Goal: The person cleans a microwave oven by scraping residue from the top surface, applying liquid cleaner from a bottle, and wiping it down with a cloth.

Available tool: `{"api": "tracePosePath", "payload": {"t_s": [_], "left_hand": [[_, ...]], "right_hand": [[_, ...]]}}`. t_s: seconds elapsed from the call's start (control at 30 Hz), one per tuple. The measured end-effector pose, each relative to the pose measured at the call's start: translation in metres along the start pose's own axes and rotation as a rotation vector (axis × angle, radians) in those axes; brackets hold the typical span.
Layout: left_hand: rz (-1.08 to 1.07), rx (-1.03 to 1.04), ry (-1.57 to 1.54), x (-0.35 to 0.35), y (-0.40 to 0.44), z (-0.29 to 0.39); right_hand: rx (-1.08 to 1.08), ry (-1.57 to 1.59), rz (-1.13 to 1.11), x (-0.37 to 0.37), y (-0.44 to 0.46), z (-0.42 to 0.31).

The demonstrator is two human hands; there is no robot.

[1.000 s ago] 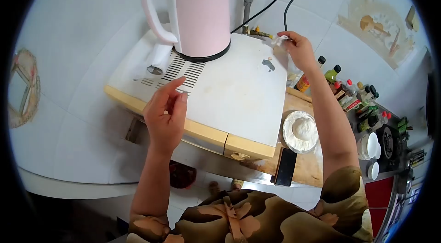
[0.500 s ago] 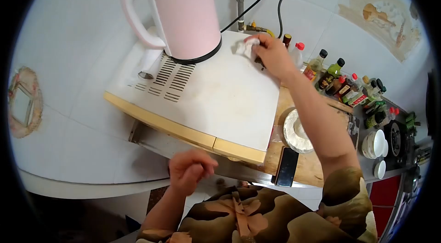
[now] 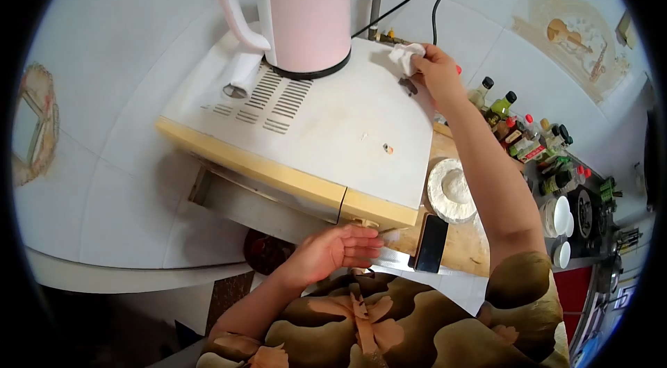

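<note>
My right hand (image 3: 441, 77) is closed on a crumpled white tissue (image 3: 404, 59) above the far right corner of a white-topped microwave (image 3: 333, 149). Just under the tissue is a small dark thing (image 3: 408, 86) that I cannot make out. A little brownish speck (image 3: 388, 149) shows on the white top. My left hand (image 3: 335, 254) is held in front of the microwave's cream front edge, palm upward and fingers stretched out, with nothing in it. Behind, a pink kettle (image 3: 309, 13) stands on the top next to the vent slots.
A white roll (image 3: 243, 75) lies beside the kettle. To the right, a bowl of white flour (image 3: 453, 191) and a dark phone (image 3: 431, 243) rest on a wooden board (image 3: 464, 257). Several sauce bottles (image 3: 501, 105) line the wall. White bowls (image 3: 556, 216) stand near the stove.
My left hand has moved right and opened from a loose curl. My right hand, still holding the tissue, remains near the far corner. The camera view has shifted, and the brownish speck now shows.
</note>
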State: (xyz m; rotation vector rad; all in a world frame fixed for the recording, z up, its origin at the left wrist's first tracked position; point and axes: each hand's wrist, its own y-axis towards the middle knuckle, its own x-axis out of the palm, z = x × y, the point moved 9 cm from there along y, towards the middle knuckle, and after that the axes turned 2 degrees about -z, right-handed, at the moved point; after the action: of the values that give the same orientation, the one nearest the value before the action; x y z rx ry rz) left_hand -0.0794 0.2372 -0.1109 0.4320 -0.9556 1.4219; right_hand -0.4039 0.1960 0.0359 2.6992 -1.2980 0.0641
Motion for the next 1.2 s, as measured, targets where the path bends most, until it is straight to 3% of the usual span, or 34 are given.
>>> {"api": "tracePosePath", "payload": {"t_s": [0.07,0.2,0.3,0.4,0.53,0.6,0.67,0.73,0.83,0.87,0.93,1.0,1.1,1.2], "left_hand": [[-0.047,-0.046,-0.045,0.002,0.001,-0.003],[-0.035,-0.093,-0.083,-0.004,0.0,0.0],[0.018,-0.157,-0.124,0.0,-0.002,0.004],[0.0,-0.134,-0.15,0.008,-0.001,0.012],[0.011,-0.119,-0.17,0.018,-0.002,0.026],[0.093,-0.105,-0.179,0.011,-0.003,0.025],[0.067,0.043,-0.223,0.01,-0.003,0.032],[0.088,-0.016,-0.342,-0.01,0.001,0.019],[-0.075,0.06,-0.309,0.009,-0.007,0.037],[0.066,0.088,-0.27,0.007,-0.011,0.04],[0.061,-0.008,-0.303,0.011,-0.009,0.031],[0.05,0.0,-0.328,0.011,-0.008,0.035],[0.097,-0.023,-0.271,0.003,-0.008,0.035],[0.123,-0.031,-0.286,-0.007,-0.012,0.035]], "right_hand": [[-0.032,-0.284,-0.016,0.008,-0.013,0.006],[-0.081,-0.364,-0.215,0.057,-0.066,0.001],[0.023,-0.333,-0.26,0.073,-0.1,0.003],[-0.066,-0.297,-0.301,0.09,-0.137,-0.006],[-0.008,-0.193,-0.353,0.114,-0.19,-0.012],[0.326,-0.192,-0.4,0.129,-0.231,-0.004],[0.245,-0.233,-0.463,0.139,-0.253,0.007],[0.141,-0.185,-0.466,0.142,-0.262,0.009],[0.243,-0.186,-0.429,0.14,-0.262,0.0],[0.135,-0.192,-0.379,0.136,-0.252,-0.01],[0.132,-0.106,-0.244,0.128,-0.229,-0.024],[-0.14,-0.204,-0.125,0.116,-0.191,-0.044],[-0.13,-0.111,-0.036,0.098,-0.142,-0.022],[-0.003,-0.308,0.003,0.107,-0.137,-0.001]]}}
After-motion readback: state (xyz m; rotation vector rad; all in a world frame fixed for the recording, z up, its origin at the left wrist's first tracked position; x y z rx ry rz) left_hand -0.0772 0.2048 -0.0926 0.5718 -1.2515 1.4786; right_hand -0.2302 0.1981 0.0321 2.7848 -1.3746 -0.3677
